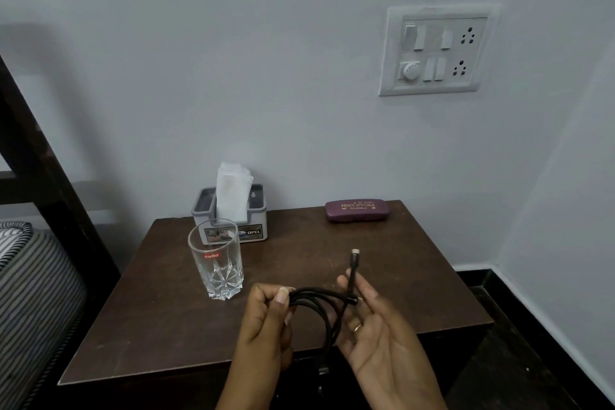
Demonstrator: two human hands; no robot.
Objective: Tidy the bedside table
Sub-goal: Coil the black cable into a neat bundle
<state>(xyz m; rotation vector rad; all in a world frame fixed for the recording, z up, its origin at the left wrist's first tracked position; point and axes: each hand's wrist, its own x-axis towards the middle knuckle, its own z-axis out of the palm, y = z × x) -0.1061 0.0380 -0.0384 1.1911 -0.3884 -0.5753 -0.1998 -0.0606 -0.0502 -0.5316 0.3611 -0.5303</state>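
Loops of a black charging cable [312, 293] hang between both hands above the tabletop's [159, 309] near edge, held as a coil, I judge, so it stows neatly. The left hand [266, 316] pinches the bundle with curled fingers. The right hand [376, 333], palm up, pinches the free end between thumb and forefinger, its plug [354, 251] pointing up (handy for another wrap). A tumbler [216, 263] marked "cello" stands toward the left edge, in front of a tissue box [233, 226] labelled "OPEL" at the back left corner. The purple spectacle case [356, 210] along the back edge reads "PRINCE OPTICALS".
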